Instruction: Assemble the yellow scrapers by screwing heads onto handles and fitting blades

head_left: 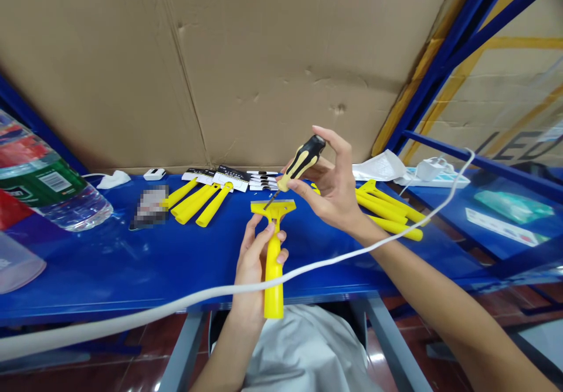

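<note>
My left hand (255, 257) is closed around the handle of a yellow scraper (273, 280), whose wide head points away from me and whose handle end hangs over the table's front edge. Closed on a black and cream screwdriver (303, 160) is my right hand (336, 193). The screwdriver slants down to the left, and its shaft tip meets the left part of the scraper's head. Whether the tip sits in a screw is too small to tell.
Several yellow scrapers (193, 201) lie left on the blue table (176, 269), and more yellow scrapers (387, 204) lie right. A white cable (211, 293) crosses in front. A large bottle (53, 175) stands at left. Cardboard (272, 70) backs the table; a blue frame (426, 87) rises right.
</note>
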Demonstrator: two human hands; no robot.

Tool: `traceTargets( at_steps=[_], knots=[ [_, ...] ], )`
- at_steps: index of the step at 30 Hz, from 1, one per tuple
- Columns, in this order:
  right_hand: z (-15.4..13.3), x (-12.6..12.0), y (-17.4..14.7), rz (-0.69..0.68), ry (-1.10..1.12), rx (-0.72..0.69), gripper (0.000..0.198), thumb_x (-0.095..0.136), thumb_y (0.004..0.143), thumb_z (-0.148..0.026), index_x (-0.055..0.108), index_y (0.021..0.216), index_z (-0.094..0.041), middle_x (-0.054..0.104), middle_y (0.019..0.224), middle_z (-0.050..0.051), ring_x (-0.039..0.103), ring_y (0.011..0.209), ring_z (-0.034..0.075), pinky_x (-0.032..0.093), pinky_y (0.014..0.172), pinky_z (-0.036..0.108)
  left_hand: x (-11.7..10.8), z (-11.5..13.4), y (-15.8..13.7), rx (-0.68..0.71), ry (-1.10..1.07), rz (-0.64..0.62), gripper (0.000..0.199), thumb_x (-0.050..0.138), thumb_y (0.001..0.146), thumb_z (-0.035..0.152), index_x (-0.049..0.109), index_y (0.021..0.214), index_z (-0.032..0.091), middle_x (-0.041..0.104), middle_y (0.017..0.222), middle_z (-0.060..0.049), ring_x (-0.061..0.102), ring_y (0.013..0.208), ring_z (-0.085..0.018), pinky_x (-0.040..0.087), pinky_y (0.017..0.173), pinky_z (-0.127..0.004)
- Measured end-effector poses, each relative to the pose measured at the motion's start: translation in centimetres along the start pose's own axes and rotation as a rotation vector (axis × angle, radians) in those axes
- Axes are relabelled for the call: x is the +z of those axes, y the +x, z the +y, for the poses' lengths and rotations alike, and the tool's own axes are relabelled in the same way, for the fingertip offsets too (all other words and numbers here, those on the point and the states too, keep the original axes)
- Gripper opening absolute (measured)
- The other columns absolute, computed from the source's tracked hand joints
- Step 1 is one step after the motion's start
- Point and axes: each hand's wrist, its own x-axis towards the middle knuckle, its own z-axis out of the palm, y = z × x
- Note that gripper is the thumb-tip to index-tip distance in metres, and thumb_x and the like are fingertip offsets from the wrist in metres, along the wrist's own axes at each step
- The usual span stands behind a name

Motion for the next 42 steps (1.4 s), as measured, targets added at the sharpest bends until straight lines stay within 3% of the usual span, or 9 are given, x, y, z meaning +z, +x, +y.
traceTargets(
  at_steps=[6, 14, 25, 31, 42],
  knots=[
    [0.7, 0.1, 0.1, 0.088, -0.012, -0.02, 0.099, 0.089, 0.085, -0.07, 0.033, 0.163, -0.047, 0.073, 0.129, 0.004, 0.08, 0.116, 0.033, 0.075, 0.092, 0.056, 0.0, 0.0, 0.0, -0.007, 0.008, -0.013, 0.054, 0.089, 0.086, 0.015, 0.06, 0.13, 0.029, 0.069, 0.111, -0.005, 0.069, 0.079, -0.011, 0.045, 0.051, -0.013],
    [-0.3, -0.1, -0.2, -0.005, 0.015, 0.039, 0.102, 0.086, 0.092, -0.064, 0.021, 0.169, -0.046, 0.064, 0.155, 0.011, 0.079, 0.123, 0.035, 0.075, 0.093, 0.058, 0.1, 0.0, 0.1, 0.013, 0.001, 0.002, 0.059, 0.092, 0.083, 0.016, 0.061, 0.132, 0.031, 0.072, 0.117, -0.005, 0.068, 0.076, -0.01, 0.044, 0.05, -0.013],
    [0.0, 0.3, -0.2, 0.034, 0.043, -0.012, 0.095, 0.087, 0.088, -0.07, 0.031, 0.161, -0.045, 0.078, 0.121, 0.004, 0.082, 0.115, 0.035, 0.074, 0.094, 0.063, 0.0, -0.2, 0.4, 0.0, -0.008, -0.014, 0.06, 0.092, 0.082, 0.015, 0.059, 0.129, 0.029, 0.072, 0.119, -0.007, 0.069, 0.076, -0.01, 0.042, 0.049, -0.012],
    [0.2, 0.2, -0.2, 0.071, 0.0, -0.007, 0.1, 0.091, 0.083, -0.069, 0.032, 0.16, -0.042, 0.074, 0.127, 0.005, 0.082, 0.107, 0.031, 0.076, 0.09, 0.056, -0.2, -0.3, 0.3, -0.016, 0.004, -0.034, 0.06, 0.091, 0.084, 0.015, 0.06, 0.133, 0.03, 0.071, 0.121, -0.007, 0.069, 0.077, -0.01, 0.043, 0.049, -0.012],
    [1.8, -0.1, 0.3, 0.2, -0.03, -0.044, 0.102, 0.097, 0.078, -0.065, 0.036, 0.155, -0.039, 0.072, 0.113, 0.002, 0.078, 0.086, 0.022, 0.077, 0.078, 0.046, 0.2, -0.2, 0.0, -0.009, 0.036, -0.004, 0.059, 0.094, 0.081, 0.017, 0.06, 0.128, 0.03, 0.072, 0.12, -0.005, 0.069, 0.075, -0.01, 0.045, 0.051, -0.014]
  ],
)
